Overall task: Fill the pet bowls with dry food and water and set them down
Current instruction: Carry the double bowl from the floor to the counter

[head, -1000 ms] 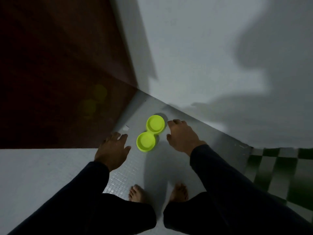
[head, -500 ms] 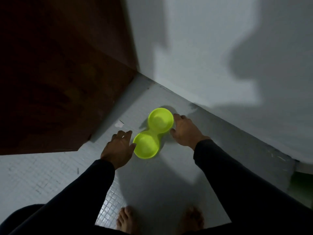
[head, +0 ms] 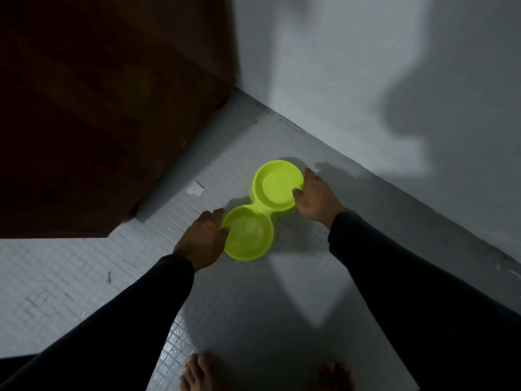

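**Double pet bowl, lime green, on tiled floor, held at both ends**

Item: one lime-green moulded plastic double pet bowl (head: 260, 210), two round basins joined by a narrow waist. It sits on the pale grey small-tiled floor (head: 253, 300), near the corner where a dark brown wooden panel (head: 98, 108) meets the grey painted wall (head: 352, 80). The far basin lies nearer the wall, the near basin nearer the person. Whether either basin holds anything cannot be told in the dim light.

Left hand (head: 203, 240): at the left rim of the near basin, thumb hooked over the rim's inside, fingers curled along the outside; it grips the bowl.

Right hand (head: 317, 199): at the right rim of the far basin, thumb over the inner edge, fingers wrapped round the outer wall; it grips the bowl.

Both arms wear dark long sleeves (head: 408, 272). Two bare feet (head: 197, 373) stand on the floor at the lower edge, well apart from the bowl. A small pale scrap (head: 195, 189) lies on the tiles left of the far basin.
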### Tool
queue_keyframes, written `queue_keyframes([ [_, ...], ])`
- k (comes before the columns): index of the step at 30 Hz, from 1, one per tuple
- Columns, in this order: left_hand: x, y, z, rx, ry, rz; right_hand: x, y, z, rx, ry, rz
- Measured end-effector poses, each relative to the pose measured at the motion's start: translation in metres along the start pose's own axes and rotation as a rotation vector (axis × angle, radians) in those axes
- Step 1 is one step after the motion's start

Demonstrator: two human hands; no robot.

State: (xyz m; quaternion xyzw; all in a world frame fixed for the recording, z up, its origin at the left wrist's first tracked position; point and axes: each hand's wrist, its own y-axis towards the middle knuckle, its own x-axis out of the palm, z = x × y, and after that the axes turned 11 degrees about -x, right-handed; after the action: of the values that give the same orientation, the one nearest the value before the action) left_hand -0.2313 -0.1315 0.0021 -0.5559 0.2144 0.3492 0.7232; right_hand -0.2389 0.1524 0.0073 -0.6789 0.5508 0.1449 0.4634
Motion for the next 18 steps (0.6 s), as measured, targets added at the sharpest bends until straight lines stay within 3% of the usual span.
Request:
queue_keyframes([
  [18, 0.020, 0.007, -0.013, -0.004, -0.164, -0.032, 0.018, 0.013, 0.013, 0.000, 0.076, 0.033],
])
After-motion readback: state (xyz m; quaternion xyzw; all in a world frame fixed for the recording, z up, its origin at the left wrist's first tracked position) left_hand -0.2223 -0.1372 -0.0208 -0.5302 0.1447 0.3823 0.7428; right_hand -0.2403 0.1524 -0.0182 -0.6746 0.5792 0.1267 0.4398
